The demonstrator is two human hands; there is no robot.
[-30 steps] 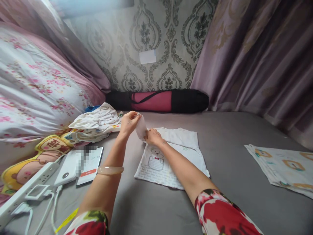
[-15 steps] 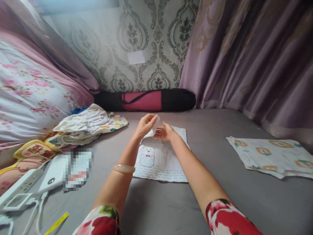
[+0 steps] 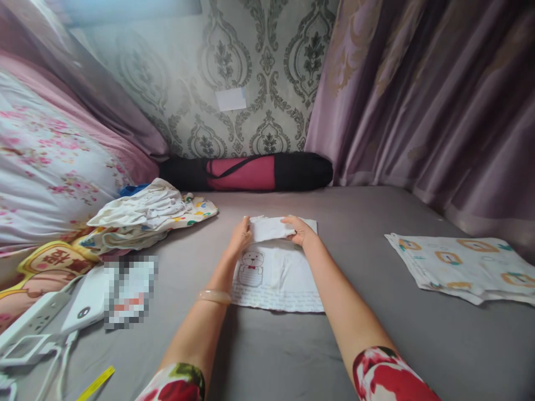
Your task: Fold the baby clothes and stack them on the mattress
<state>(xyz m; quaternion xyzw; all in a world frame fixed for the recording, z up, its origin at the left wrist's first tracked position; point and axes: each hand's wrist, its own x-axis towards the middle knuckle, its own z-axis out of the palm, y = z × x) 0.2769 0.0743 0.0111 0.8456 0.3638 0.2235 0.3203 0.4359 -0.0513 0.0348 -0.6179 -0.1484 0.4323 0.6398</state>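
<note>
A white cloth [image 3: 278, 284] with a printed bear and rows of small lettering lies flat in front of me. Over its far part, a plain white folded cloth piece [image 3: 270, 229] is held up between my hands. My left hand [image 3: 242, 235] pinches its left end, and my right hand [image 3: 297, 229] grips the right end, thumb on top. Whether this piece is part of the bear cloth or separate, I cannot tell. A pale bangle [image 3: 214, 297] circles my left forearm.
Folded patterned cloth [image 3: 463, 264] lies at the right. To the left are a heap of crumpled clothes [image 3: 146, 209], a yellow cushion [image 3: 50, 259], a white power bank [image 3: 92, 295], a power strip [image 3: 31, 317] with cables, and a yellow strip [image 3: 97, 384]. A black-and-maroon bag [image 3: 242, 172] lies along the wall.
My left hand has come down and slightly left. The white piece, earlier raised in the left hand, is now stretched flat between both hands, and my right hand has closed on it.
</note>
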